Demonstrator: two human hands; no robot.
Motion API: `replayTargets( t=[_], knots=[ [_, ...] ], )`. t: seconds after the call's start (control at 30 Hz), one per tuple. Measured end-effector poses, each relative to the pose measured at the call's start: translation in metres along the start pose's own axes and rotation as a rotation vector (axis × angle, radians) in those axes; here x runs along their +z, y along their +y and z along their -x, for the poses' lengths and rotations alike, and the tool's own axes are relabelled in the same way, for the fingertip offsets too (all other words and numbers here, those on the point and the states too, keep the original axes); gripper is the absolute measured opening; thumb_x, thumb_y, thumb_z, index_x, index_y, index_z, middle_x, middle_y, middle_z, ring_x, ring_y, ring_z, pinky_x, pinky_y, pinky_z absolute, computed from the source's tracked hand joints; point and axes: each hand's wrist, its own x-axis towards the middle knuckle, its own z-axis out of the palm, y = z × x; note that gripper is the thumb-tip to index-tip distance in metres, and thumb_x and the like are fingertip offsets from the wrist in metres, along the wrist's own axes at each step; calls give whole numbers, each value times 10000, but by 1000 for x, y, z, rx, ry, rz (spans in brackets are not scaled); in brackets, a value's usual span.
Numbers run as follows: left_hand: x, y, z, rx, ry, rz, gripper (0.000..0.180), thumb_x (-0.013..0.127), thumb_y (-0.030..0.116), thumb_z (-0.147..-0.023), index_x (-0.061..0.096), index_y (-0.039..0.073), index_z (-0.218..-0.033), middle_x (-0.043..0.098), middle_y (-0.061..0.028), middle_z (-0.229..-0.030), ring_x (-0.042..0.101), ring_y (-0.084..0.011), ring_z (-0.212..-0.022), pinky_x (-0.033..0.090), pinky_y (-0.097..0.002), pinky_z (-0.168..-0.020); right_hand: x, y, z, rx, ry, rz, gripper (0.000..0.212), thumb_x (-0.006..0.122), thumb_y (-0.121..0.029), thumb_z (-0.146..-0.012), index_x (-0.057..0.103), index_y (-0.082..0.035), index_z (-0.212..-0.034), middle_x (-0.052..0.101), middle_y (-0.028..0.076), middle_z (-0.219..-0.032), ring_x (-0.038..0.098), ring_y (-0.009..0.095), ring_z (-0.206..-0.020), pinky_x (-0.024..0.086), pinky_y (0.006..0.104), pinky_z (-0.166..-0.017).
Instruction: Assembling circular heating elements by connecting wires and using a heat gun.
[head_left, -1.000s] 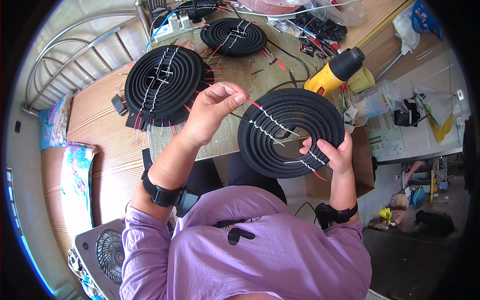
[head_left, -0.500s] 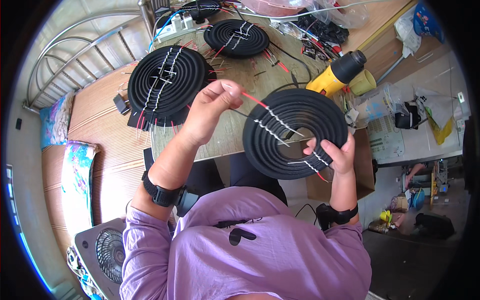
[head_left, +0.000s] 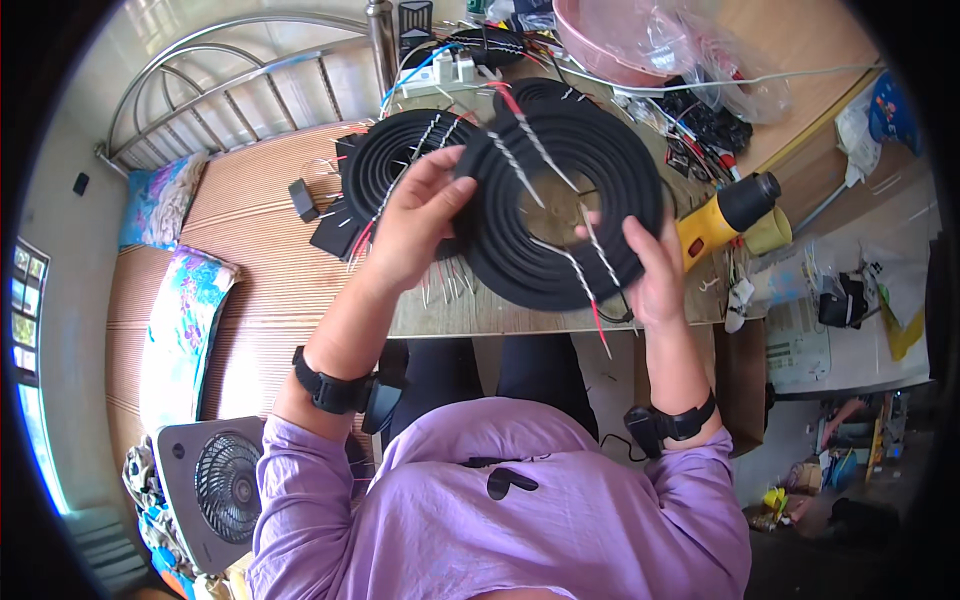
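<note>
A flat black coil of concentric rings, with an opening in its middle, is held up in front of me over the table. Pairs of twisted silvery wires cross its rings on opposite sides, some ending in red sleeves. My left hand grips its left rim, thumb on the front face and other fingers partly hidden behind. On the lower right side my right hand pinches the rings, with a fingertip showing through the opening. Behind it on the table lies a similar black coil, partly covered by the held one and my left hand.
Another coil and a farther one lie beyond. A yellow and black heat gun rests at the right beside a greenish cup. A white power strip and a pink basin stand at the back. A fan is lower left.
My left hand has gone from the red wire end to the coil's left rim. The coil has moved up and slightly left in view, and the view itself has shifted.
</note>
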Motion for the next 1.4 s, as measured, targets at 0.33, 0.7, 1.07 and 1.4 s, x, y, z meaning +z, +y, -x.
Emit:
replayTargets(
  t=[0.33, 0.7, 1.07, 1.4],
  knots=[
    [-71, 38, 4, 31, 421, -307, 426, 550, 130, -857, 364, 72, -1236, 593, -49, -920, 576, -96, -741, 457, -195, -533, -2, 33, -25, 136, -58, 334, 443, 495, -132, -868, 351, -79, -1283, 569, 107, -1054, 598, 156, -821, 501, 261, -628],
    [-65, 39, -7, 501, 386, -1583, 454, 675, 286, -730, 528, 82, -1108, 574, -103, -1044, 540, -298, -960, 421, -405, -810, -25, 44, -74, 77, -234, 1171, 218, 571, -73, -795, 581, -10, -1004, 628, 83, -867, 588, 125, -728, 465, 262, -608],
    [-26, 6, -24, 363, -62, -1634, 604, 575, 493, -753, 459, 156, -1240, 381, -129, -1327, 317, -345, -1239, 244, -438, -1021, -51, 71, -142, -221, -268, 1705, 435, 610, -143, -747, 500, 4, -1141, 501, 168, -1187, 455, 288, -1120, 360, 356, -953],
    [-20, 4, -31, 287, -97, -1676, 628, 570, 498, -753, 437, 150, -1259, 379, -135, -1328, 332, -356, -1228, 232, -439, -1024, -57, 92, -178, -81, -226, 1832, 629, 637, -182, -739, 359, -4, -1275, 336, 167, -1350, 336, 299, -1238, 308, 381, -1001]
  ],
)
